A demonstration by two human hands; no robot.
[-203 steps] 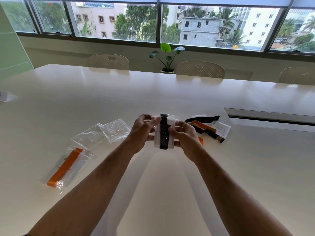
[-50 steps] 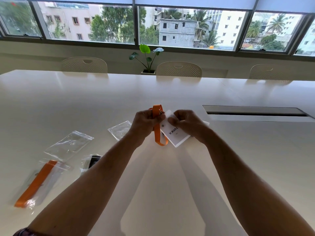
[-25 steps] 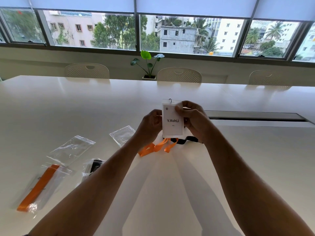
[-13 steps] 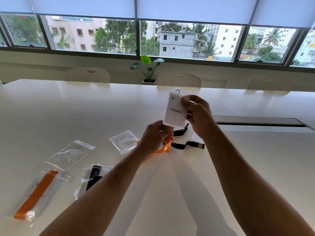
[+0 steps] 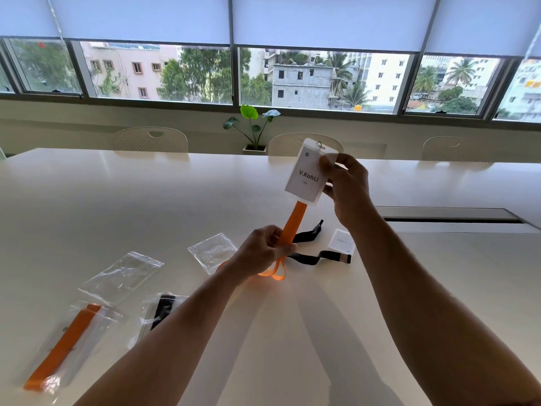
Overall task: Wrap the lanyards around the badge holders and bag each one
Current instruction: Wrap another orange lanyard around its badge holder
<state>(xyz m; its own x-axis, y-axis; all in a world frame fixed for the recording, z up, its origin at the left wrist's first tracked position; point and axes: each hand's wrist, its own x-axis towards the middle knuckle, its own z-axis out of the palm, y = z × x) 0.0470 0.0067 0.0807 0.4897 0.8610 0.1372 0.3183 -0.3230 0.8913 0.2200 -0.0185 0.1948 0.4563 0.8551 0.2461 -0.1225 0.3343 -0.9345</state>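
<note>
My right hand [image 5: 347,189] pinches a white badge holder [image 5: 307,174] printed "V.KohLi" and holds it raised above the table. An orange lanyard [image 5: 291,225] runs taut from behind the badge down to my left hand [image 5: 263,250], which grips it; its loose loops [image 5: 276,272] hang below onto the table. Behind my hands lies a black lanyard [image 5: 310,256] with a second white badge holder [image 5: 341,241]. At the left lie a bagged orange lanyard [image 5: 63,347] and a bagged black lanyard [image 5: 159,313].
Two empty clear bags [image 5: 121,276] [image 5: 212,252] lie on the white table [image 5: 146,200]. A recessed cable slot [image 5: 450,219] runs along the right. Chairs [image 5: 150,140] and a potted plant [image 5: 254,127] stand at the far edge under the windows.
My right hand has lifted the badge holder higher and to the right. My left hand stayed low on the orange lanyard, which is now pulled straight between both hands.
</note>
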